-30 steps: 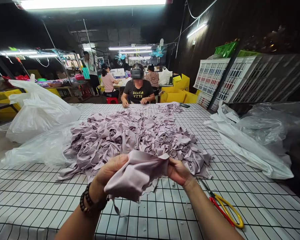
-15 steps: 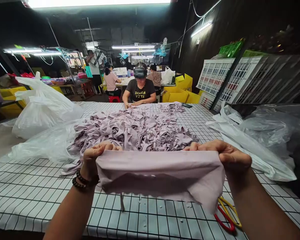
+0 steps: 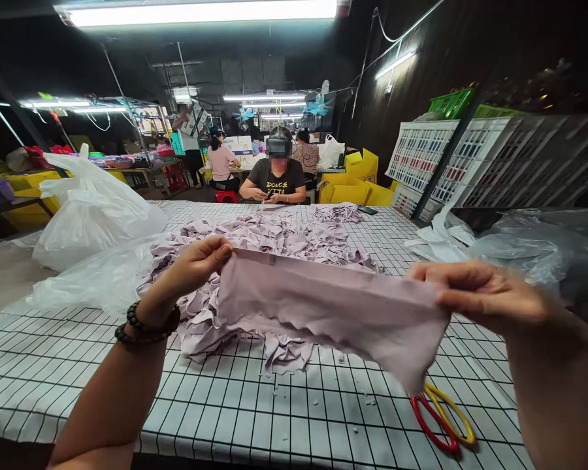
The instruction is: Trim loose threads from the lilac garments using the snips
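Observation:
A pale mauve piece of fabric (image 3: 323, 300) is stretched between my hands above the table, its lower edge wavy. My left hand (image 3: 203, 258) pinches the upper left corner, thumb against fingers. On the other side my right hand (image 3: 485, 294), a little blurred, grips the right end, lower than the left. Behind and partly under the cloth lies a big heap of matching mauve pieces (image 3: 206, 326). Scissors (image 3: 438, 418) with one red and one yellow handle rest near my right forearm, their blades hidden by the cloth.
The grid-patterned tablecloth (image 3: 215, 418) carries small scraps. White plastic bags (image 3: 98, 222) stand at the left, and clear plastic (image 3: 514, 248) lies at the right. A co-worker (image 3: 277, 176) sits across the table, others behind. White crates (image 3: 421, 156) are stacked at the right.
The fabric has gone from level to slanting, left end raised, right end lower. My left hand rose and my right hand moved rightward. The co-worker's hands came up off the table.

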A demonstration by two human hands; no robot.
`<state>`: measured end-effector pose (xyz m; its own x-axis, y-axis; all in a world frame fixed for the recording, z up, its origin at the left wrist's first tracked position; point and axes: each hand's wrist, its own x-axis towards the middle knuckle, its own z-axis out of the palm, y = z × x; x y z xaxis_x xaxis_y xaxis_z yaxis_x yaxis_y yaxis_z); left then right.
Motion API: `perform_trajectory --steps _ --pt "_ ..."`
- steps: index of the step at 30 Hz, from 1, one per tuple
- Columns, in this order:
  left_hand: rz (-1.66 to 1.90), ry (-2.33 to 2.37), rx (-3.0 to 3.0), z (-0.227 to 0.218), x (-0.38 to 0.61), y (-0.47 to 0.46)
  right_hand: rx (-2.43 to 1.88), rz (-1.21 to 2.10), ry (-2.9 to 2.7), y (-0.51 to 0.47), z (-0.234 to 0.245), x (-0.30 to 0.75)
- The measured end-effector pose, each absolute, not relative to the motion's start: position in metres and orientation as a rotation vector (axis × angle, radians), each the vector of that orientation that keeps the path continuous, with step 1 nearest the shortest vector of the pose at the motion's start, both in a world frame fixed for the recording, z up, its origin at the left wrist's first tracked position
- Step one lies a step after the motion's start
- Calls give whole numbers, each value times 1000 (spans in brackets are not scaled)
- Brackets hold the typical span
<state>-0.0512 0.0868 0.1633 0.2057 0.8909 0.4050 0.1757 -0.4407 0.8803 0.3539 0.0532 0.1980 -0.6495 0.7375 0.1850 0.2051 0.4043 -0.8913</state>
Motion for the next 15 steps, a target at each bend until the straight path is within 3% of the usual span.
perform_trajectory --steps 5,9,12,15 --pt "1296 769 1738 176 -21 100 -752 1126 -2466 10 192 313" --pt "875 559 2002 204 23 89 -961 900 -2009 25 179 273" --pt "542 531 2143 225 47 79 -798 1383 -1934 53 170 245" --pt "605 535 2005 227 52 77 -605 1723 -1850 73 168 228"
